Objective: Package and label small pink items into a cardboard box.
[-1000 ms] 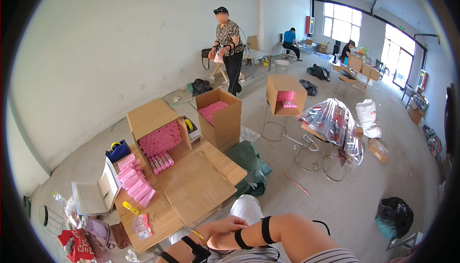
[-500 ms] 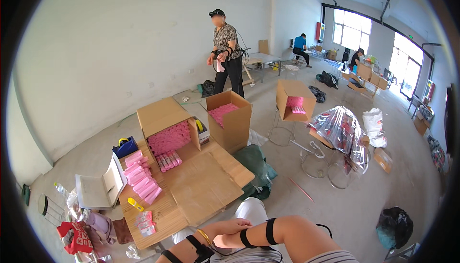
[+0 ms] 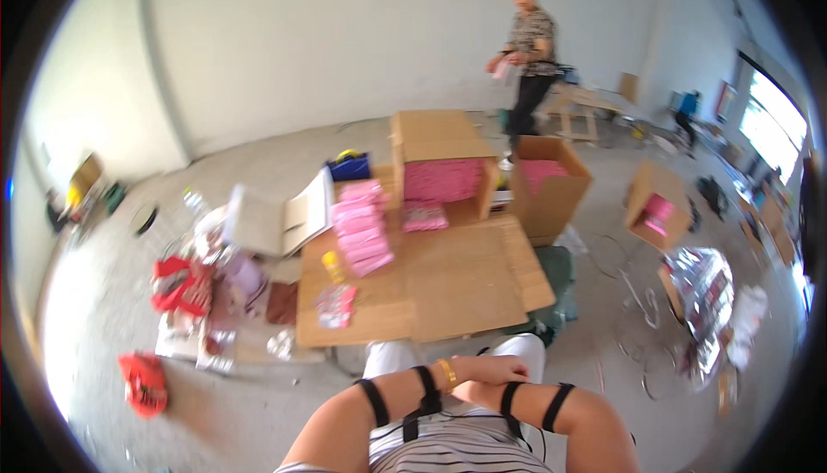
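Observation:
My left hand (image 3: pixel 501 370) lies closed over my right wrist in front of my body, its fingers folded. My right hand (image 3: pixel 469 392) is mostly hidden under the left forearm, so its fingers do not show. Just beyond my knees stands a wooden table (image 3: pixel 388 318) with a flat cardboard sheet (image 3: pixel 457 279) on it. Left of the sheet is a stack of pink packets (image 3: pixel 360 227). Near the stack lie a yellow tube (image 3: pixel 332 266) and some small pink-and-white packets (image 3: pixel 336 306). An open carton (image 3: pixel 444 135) at the back holds many pink pieces.
A taller open carton (image 3: pixel 551 202) and a tilted one (image 3: pixel 656 202) stand to the right, near silver wrapping (image 3: pixel 702 279). An open folder (image 3: pixel 284 223) and red bags (image 3: pixel 181 288) are on the left. A person (image 3: pixel 530 51) holding something pink stands behind.
My view has swung left, so the table now sits nearer the middle and the person farther right. My hands stay crossed together.

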`<state>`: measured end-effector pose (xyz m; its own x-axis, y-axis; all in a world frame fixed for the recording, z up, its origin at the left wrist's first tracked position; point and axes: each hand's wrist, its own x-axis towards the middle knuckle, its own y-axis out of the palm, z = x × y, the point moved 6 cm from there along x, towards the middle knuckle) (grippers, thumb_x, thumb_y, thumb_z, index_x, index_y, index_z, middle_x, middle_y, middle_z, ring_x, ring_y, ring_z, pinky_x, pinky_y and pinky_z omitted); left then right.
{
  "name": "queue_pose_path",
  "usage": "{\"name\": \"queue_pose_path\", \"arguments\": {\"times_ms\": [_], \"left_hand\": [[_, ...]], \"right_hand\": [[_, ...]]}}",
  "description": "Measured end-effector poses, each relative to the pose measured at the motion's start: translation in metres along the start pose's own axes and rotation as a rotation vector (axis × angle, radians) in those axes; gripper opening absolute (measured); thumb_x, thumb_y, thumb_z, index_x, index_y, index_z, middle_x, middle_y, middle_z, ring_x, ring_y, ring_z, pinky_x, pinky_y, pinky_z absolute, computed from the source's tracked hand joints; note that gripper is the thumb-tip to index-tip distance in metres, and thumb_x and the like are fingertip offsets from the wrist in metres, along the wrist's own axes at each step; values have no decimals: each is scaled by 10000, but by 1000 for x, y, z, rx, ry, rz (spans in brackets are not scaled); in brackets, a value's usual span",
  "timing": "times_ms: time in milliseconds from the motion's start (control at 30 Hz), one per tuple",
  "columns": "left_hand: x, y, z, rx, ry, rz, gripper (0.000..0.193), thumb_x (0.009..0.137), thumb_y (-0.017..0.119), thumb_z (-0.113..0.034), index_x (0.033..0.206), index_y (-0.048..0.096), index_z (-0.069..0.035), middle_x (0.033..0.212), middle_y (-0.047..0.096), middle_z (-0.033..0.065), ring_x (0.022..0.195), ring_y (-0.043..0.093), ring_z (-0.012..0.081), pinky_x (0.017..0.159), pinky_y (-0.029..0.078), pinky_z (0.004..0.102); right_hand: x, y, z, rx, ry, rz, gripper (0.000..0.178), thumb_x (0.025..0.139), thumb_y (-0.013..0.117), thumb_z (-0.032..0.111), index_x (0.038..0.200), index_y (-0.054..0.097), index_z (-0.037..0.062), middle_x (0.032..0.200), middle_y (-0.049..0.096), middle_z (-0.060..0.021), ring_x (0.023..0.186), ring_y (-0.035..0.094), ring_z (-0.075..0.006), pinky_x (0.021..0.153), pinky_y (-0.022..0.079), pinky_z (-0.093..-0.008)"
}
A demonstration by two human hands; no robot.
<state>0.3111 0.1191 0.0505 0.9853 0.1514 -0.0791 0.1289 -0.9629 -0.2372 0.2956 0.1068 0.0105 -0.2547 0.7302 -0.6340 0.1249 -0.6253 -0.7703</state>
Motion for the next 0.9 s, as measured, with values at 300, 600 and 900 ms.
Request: {"name": "queue_pose_path", "arguments": {"times_ms": [300, 600, 900], "left_hand": [[-23, -5, -20, -132, -67, -31, 259, 883, 621, -254, 980, 614, -14, 861, 631, 21, 779, 546, 110, 723, 457, 270], [-35, -16, -12, -241, -147, 48, 250, 851, 663, -231, 968, 625, -13, 857, 629, 19, 782, 555, 99, 700, 462, 254], [-40, -16, -14, -359, -135, -12, 201, 823, 690, -189, 913, 629, -20, 821, 619, 5, 772, 544, 82, 676, 453, 235]], "right_hand": [[21, 10, 58, -190, -130, 139, 317, 937, 458, 224, 1155, 624, 64, 1159, 629, -90, 1092, 589, -248, 920, 472, -468], [-7, -15, 100, -707, -401, 226, 279, 915, 469, 138, 1089, 669, 52, 1113, 652, -135, 985, 644, -307, 776, 544, -472], [91, 68, 40, -187, -149, 32, 415, 953, 348, 275, 1234, 564, 59, 1254, 581, -115, 1124, 577, -247, 929, 469, -406]]}}
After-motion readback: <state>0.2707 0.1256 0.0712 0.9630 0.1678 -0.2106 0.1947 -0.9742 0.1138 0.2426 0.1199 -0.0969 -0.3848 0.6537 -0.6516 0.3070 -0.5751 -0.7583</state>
